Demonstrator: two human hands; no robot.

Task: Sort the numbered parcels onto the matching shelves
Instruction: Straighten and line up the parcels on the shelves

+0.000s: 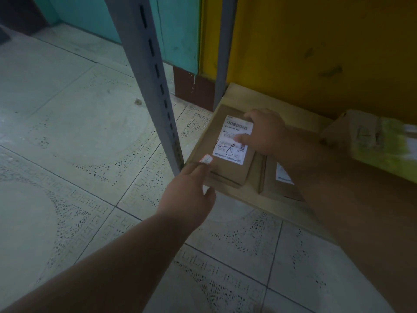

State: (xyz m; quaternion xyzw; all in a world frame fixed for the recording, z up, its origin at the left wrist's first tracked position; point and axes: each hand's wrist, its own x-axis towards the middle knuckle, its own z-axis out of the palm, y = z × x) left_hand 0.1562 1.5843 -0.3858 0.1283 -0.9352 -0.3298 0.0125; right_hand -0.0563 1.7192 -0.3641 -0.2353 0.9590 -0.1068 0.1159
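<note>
The right hand is holding the small cardboard parcel from its right side, fingers curling over the far edge and the thumb lying across the white label, so this grip is closed on the parcel. The left hand is meeting the parcel at its near left corner, fingers reaching under or against the edge beside a small red-edged sticker; whether they are pinching it or only steadying it cannot be told.

The label is showing a barcode and a handwritten mark that reads like an 8. The parcel is sitting low on the bottom shelf, a board covered in brown cardboard, at its left end just beside the grey slotted upright. A second flat parcel is lying touching it on the right, partly hidden by the right forearm. Further right, a larger box with greenish tape is resting on the same shelf. Behind are a yellow wall and a teal wall; pale patterned floor tiles are spreading out to the left.

The step in hand appears to be setting this parcel into place on its shelf. Next, the person is likely needing to square it against its neighbour, then let go with both hands without dragging it off the near edge.
</note>
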